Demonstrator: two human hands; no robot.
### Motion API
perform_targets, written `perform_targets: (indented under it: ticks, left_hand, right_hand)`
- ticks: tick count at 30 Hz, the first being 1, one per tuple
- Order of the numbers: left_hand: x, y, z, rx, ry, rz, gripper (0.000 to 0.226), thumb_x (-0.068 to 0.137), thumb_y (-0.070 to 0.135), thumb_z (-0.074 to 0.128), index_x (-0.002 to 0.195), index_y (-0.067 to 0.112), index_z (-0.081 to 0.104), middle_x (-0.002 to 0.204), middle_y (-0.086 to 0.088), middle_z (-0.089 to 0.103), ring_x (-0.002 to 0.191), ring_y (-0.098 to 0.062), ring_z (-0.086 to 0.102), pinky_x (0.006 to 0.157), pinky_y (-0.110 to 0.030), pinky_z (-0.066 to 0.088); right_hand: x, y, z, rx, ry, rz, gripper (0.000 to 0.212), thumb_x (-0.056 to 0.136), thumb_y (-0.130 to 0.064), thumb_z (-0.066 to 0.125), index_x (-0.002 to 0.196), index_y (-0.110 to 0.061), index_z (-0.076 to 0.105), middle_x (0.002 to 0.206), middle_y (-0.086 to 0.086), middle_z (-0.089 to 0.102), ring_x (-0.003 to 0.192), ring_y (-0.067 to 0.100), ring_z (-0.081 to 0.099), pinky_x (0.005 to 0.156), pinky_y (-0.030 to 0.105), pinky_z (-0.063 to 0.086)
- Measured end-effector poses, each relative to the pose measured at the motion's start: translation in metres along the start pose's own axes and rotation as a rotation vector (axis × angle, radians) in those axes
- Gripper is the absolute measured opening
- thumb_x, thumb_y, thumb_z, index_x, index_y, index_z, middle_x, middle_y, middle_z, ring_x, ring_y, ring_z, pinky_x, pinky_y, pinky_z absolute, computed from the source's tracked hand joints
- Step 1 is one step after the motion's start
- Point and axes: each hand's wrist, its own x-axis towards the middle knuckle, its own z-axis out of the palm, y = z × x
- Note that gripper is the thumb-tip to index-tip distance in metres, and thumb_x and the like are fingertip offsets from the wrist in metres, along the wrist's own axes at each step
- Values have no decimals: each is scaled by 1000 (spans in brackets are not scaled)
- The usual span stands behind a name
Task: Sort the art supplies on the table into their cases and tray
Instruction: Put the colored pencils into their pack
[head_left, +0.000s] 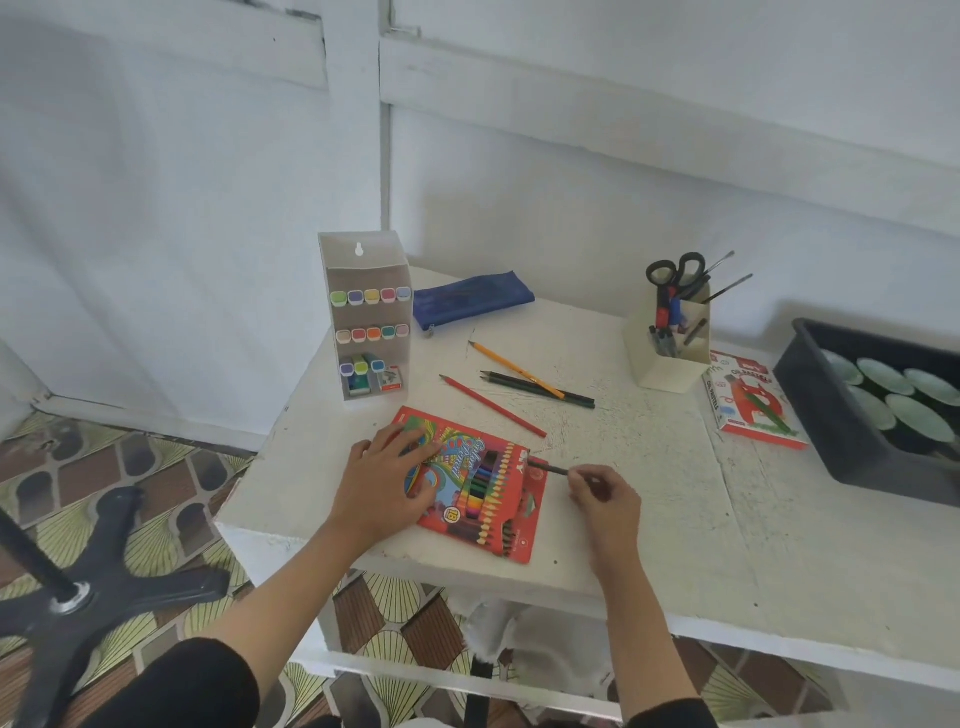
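Where right fingers (584, 477) pinch it, the pencil (548, 468) hides

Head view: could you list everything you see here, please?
table: one, white, centre
pencil box: one, red, front of table
loose pencils: four, orange, red, two dark, mid-table
marker rack: one, white, far left
pouch: one, blue, far edge
desk holder: one, cream, far right, holding scissors, brushes
pastel box: one, red-white, beside tray
tray: one, black, right edge, holding pale-lidded pots
left hand: flat on pencil box
right hand: fingers pinch dark pencil at box's end
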Motion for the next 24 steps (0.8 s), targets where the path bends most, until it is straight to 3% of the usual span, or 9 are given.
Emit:
perform_targets:
  ticks: [4, 8, 14, 20, 24]
  left_hand:
    - [0, 0, 1, 3, -5, -6, 55, 78, 47, 39, 122, 26, 65, 129, 4, 59, 127, -14, 37, 96, -49, 41]
    - [0, -1, -1, 3, -20, -15, 56, 79, 48, 38, 124, 27, 63, 131, 4, 58, 130, -18, 41, 98, -50, 39]
    - [-1, 1, 0, -10, -58, -30, 61, 79, 51, 33, 128, 28, 60, 138, 5, 52, 135, -19, 37, 103, -49, 33]
    - [0, 1, 0, -10, -45, -24, 61, 80, 51, 33, 127, 26, 61, 137, 2, 54, 134, -22, 39, 103, -51, 34]
    - [0, 3, 0, -16, -46, -33, 61, 83, 51, 28, 129, 25, 60, 138, 2, 53, 135, -22, 39, 105, -51, 31]
  right_hand:
    - [6, -1, 10, -394, -150, -92, 5, 78, -17, 76, 80, -18, 72, 91, 1, 58, 83, 12, 55, 66, 10, 36]
    - [13, -3, 29, -590, -181, -101, 6, 77, -33, 75, 83, -33, 72, 90, -3, 54, 95, 14, 51, 62, 20, 33]
    - [20, -6, 10, -541, -188, -84, 16, 76, -17, 76, 91, -17, 72, 99, 6, 55, 82, 8, 48, 62, 11, 31]
    - [22, -5, 0, -594, -240, -119, 12, 79, -8, 73, 89, -15, 74, 89, 3, 54, 71, 2, 45, 61, 1, 33]
    - [23, -7, 12, -584, -248, -121, 9, 81, -6, 71, 86, -13, 75, 85, -1, 51, 74, 6, 46, 60, 6, 34]
